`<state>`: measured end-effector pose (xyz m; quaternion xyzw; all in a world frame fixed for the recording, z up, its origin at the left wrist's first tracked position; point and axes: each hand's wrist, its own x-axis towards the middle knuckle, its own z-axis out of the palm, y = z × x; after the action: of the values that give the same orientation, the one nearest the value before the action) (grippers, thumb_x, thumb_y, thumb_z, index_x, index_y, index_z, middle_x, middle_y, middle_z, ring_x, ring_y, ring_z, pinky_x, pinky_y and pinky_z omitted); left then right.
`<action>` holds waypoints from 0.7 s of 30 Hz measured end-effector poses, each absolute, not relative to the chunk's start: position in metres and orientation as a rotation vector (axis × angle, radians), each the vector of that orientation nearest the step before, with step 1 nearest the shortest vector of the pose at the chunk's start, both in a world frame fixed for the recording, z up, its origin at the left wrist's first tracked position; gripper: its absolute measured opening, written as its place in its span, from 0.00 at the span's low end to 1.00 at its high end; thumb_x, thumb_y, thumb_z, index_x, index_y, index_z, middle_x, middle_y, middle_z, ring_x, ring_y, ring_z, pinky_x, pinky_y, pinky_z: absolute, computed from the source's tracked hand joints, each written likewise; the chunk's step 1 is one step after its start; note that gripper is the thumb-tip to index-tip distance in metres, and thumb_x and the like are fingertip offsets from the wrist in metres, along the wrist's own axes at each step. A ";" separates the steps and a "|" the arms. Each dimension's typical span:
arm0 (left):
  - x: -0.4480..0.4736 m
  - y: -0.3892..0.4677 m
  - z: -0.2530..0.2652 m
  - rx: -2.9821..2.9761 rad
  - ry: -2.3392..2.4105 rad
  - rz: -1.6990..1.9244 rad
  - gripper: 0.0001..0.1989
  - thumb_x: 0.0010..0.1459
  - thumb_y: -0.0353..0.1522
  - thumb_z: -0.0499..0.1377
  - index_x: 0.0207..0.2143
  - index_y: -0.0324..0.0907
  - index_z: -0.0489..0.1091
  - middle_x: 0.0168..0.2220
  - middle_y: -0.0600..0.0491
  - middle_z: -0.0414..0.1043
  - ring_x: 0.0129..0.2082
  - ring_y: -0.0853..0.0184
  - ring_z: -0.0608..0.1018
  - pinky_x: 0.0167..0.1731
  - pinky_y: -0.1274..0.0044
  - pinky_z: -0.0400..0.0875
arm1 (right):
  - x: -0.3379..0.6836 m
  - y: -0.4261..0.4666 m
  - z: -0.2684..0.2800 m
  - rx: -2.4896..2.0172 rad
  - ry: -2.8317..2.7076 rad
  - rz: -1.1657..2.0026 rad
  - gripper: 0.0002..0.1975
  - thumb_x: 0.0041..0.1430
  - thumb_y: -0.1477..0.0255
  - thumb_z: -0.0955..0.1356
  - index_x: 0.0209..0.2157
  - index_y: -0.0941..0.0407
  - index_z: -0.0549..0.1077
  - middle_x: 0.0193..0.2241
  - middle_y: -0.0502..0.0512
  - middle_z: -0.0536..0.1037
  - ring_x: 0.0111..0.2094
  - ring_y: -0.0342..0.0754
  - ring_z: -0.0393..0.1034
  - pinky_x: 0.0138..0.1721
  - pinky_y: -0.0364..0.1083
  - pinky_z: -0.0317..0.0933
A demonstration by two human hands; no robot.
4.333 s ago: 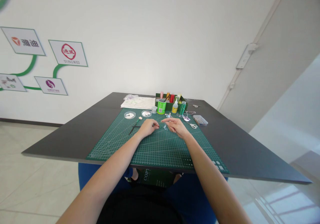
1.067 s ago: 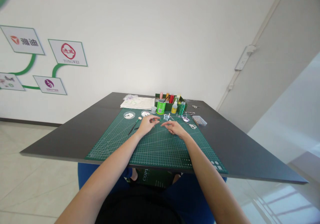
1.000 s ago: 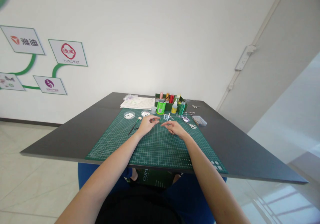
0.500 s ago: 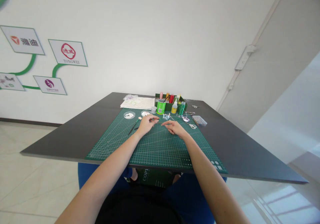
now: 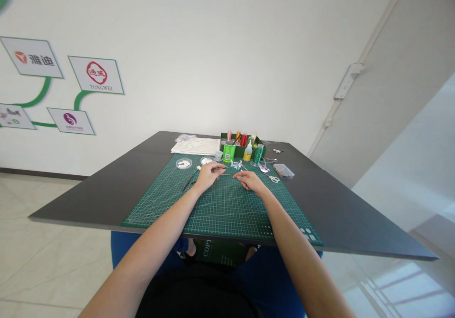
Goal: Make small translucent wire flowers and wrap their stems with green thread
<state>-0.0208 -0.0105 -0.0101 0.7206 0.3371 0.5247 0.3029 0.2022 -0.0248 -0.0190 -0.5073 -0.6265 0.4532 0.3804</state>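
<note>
My left hand (image 5: 210,175) is pinched over the cutting mat (image 5: 227,209), with a small thin green piece (image 5: 226,168) poking out at its fingertips. My right hand (image 5: 249,182) faces it a short way to the right, thumb and forefinger closed together. A fine thread-like strand (image 5: 230,174) runs across the gap between the two hands; whether it is thread or wire is too small to tell. Just beyond the fingers lies a pale blue ornament (image 5: 236,165). Left of my left hand rests a dark slim tool (image 5: 187,181).
Behind the hands stand a bright green can (image 5: 229,152), a glue bottle (image 5: 248,153) and a green box (image 5: 261,150) of thread spools. White-handled scissors (image 5: 273,179) and a clear plastic case (image 5: 283,171) lie at right. A shallow round dish (image 5: 184,163) sits at left.
My right hand has shifted slightly to the right, away from my left hand, so the gap spanned by the strand is wider. My left hand stays nearly in place.
</note>
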 end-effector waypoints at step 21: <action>-0.023 -0.005 -0.010 1.721 0.857 1.435 0.09 0.52 0.31 0.66 0.36 0.37 0.80 0.29 0.52 0.77 0.17 0.74 0.70 0.22 0.80 0.66 | 0.212 -0.016 -0.024 -1.663 -1.238 0.959 0.09 0.57 0.78 0.67 0.40 0.62 0.74 0.09 0.41 0.61 0.10 0.38 0.52 0.14 0.38 0.43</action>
<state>-0.0228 -0.0049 -0.0096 0.6686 0.3330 0.5572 0.3628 0.2116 -0.0159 -0.0236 -0.6621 -0.4930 0.3820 0.4154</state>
